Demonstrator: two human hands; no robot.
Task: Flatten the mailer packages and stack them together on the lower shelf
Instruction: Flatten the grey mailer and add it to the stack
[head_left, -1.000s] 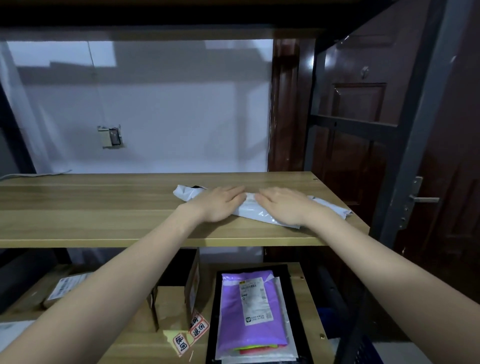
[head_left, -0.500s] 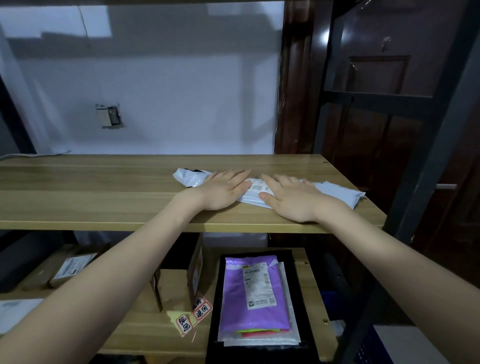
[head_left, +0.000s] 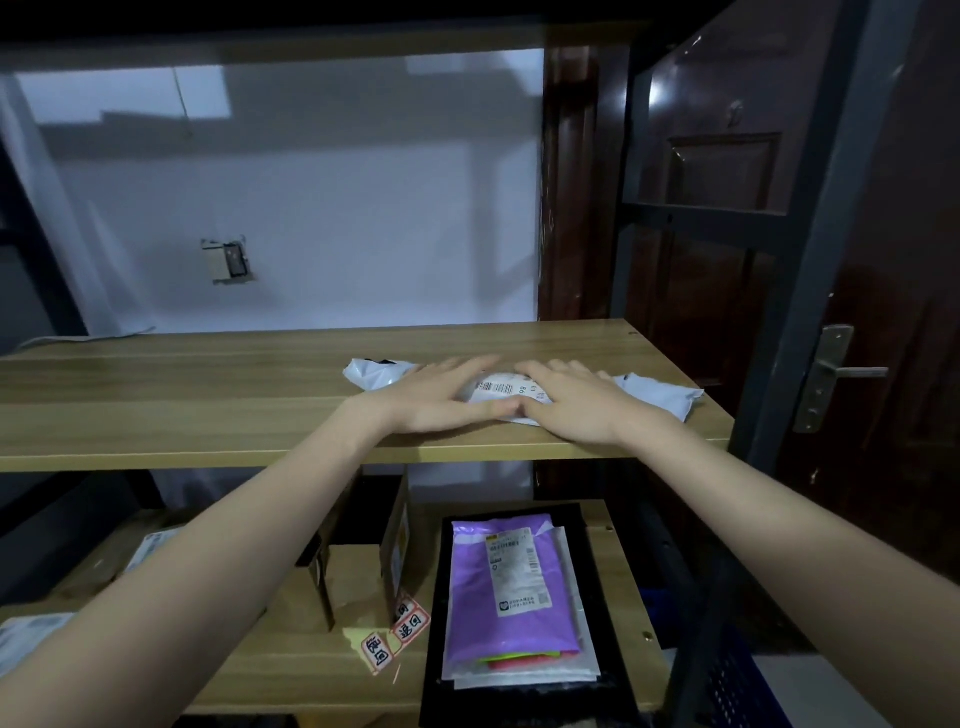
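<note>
Both hands lie flat with straight fingers on a white mailer package (head_left: 524, 391) that sits near the right end of the upper wooden shelf (head_left: 208, 395). The left hand (head_left: 441, 397) presses its left part and the right hand (head_left: 574, 402) presses its right part, with the barcode label showing between them. On the lower shelf (head_left: 322, 660), below and nearer, a purple mailer package (head_left: 511, 587) lies on top of a stack in a black tray (head_left: 434, 623).

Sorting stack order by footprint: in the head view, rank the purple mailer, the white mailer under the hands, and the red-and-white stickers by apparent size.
1. purple mailer, though it is nearer the camera
2. white mailer, partly covered by hands, so unsure
3. red-and-white stickers
</note>
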